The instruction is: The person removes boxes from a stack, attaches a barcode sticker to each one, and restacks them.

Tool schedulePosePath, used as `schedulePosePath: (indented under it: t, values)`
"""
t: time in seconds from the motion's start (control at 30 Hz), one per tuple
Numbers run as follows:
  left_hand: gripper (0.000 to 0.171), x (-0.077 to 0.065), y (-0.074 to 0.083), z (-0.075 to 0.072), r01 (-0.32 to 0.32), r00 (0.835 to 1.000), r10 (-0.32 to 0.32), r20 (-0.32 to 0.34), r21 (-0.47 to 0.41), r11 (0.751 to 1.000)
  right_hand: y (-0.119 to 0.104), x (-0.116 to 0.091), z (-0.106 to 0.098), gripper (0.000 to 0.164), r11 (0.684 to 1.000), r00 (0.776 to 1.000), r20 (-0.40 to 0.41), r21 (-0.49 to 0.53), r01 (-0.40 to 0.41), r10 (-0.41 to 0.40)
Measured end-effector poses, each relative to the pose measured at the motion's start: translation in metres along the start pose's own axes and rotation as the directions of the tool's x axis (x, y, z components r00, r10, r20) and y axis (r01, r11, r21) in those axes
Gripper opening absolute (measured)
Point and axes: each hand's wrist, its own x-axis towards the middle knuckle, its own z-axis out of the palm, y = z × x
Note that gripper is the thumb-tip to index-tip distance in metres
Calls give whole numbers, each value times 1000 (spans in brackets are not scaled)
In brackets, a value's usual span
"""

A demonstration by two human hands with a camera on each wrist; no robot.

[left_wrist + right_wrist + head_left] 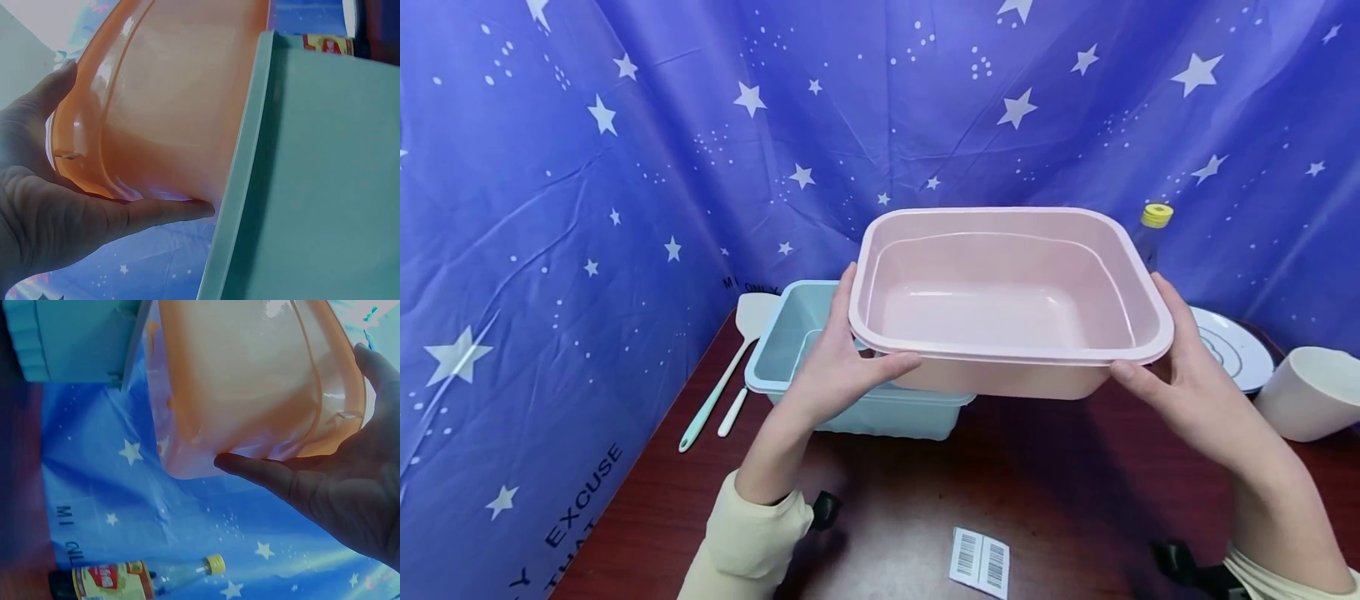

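Both hands hold up a pink plastic basin point(992, 275), tilted so that its inside faces the head camera. My left hand point(838, 362) grips the left end, thumb at the near rim and fingers up the side. At the opposite end my right hand point(1195, 383) grips in the same way. In both wrist views the basin's underside looks orange, with the left hand point(69, 200) and right hand point(337, 481) spread against it. Below and to the left, a light teal basin point(880, 417) stands on the table, partly hidden by the left hand and the pink basin.
Left of the teal basin lie a spatula point(718, 383) and a white handle point(732, 412). A yellow-capped bottle point(115, 581), a plate point(1232, 350) and a white cup point(1315, 392) are at the right. A barcode label point(980, 562) lies near the front. A starred blue curtain point(880, 108) hangs behind.
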Motion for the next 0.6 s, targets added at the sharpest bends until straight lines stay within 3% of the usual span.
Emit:
schedulePosePath:
  t: [0.37, 0.6]
  values:
    - [109, 12, 0, 27, -51, 998, 53, 29, -91, 995, 12, -6, -25, 94, 999, 999, -12, -15, -36, 36]
    - [112, 11, 14, 40, 14, 999, -10, 34, -119, 993, 11, -10, -34, 91, 1000, 1000, -23, -25, -19, 19]
